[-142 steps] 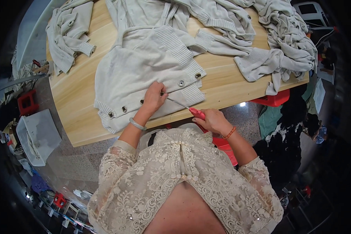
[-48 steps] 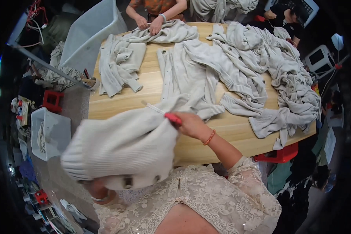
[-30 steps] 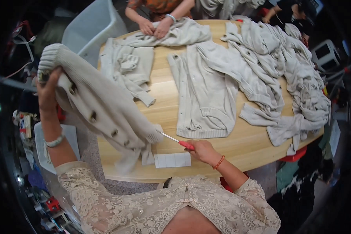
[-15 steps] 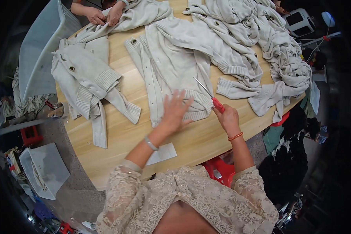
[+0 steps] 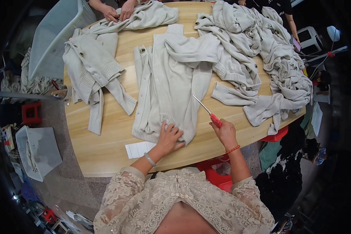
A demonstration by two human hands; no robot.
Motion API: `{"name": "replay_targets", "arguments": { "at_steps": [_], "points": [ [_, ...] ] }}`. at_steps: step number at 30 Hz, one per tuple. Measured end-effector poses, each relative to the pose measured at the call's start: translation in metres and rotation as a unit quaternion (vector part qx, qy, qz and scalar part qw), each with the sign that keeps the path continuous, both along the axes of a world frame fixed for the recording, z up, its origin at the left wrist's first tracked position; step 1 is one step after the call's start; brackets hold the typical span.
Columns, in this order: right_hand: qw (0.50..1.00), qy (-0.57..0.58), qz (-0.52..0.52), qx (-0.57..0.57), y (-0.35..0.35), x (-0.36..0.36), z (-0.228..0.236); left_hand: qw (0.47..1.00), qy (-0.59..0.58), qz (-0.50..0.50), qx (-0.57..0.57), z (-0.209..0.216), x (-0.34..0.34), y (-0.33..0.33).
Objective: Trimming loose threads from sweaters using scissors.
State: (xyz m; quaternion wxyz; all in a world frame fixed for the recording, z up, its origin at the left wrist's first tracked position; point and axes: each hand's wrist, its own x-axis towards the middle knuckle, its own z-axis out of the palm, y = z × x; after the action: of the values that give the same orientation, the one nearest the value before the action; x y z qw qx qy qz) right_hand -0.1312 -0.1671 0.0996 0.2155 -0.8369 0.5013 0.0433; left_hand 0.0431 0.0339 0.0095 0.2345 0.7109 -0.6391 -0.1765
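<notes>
Cream ribbed-knit cardigan [image 5: 171, 82], pale buttons. Tool [image 5: 206, 110]: red handle, silver shaft. Table [image 5: 105, 148]: light wood grain. White paper slip [image 5: 139, 149] near front edge. Wearer's sleeves [image 5: 121, 195]: beige floral lace. Right wrist: orange-red bracelet [image 5: 233, 149].

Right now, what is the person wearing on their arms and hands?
Both arms wear cream lace sleeves ending near the elbow. The left hand is bare, with a pale bangle at its wrist. The right hand is bare too, with a thin orange-red beaded bracelet at its wrist. No gloves.
</notes>
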Motion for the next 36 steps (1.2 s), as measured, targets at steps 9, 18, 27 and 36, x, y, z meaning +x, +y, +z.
{"name": "replay_targets", "arguments": {
  "at_steps": [9,18,27,36],
  "points": [
    [0.992,-0.076,0.092,0.034,0.010,0.058,0.007,0.996,0.008,0.060,0.069,0.019,0.003,0.196],
    [0.970,-0.160,0.165,0.073,0.049,0.133,-0.018,0.971,-0.081,0.206,0.090,0.024,0.038,0.294],
    [0.953,-0.076,0.293,0.030,0.063,0.137,-0.063,0.877,-0.108,0.466,0.053,-0.002,0.010,0.243],
    [0.980,-0.020,0.194,-0.044,0.028,0.003,-0.063,0.946,-0.048,0.322,0.002,0.001,0.027,0.189]
  ]
}}
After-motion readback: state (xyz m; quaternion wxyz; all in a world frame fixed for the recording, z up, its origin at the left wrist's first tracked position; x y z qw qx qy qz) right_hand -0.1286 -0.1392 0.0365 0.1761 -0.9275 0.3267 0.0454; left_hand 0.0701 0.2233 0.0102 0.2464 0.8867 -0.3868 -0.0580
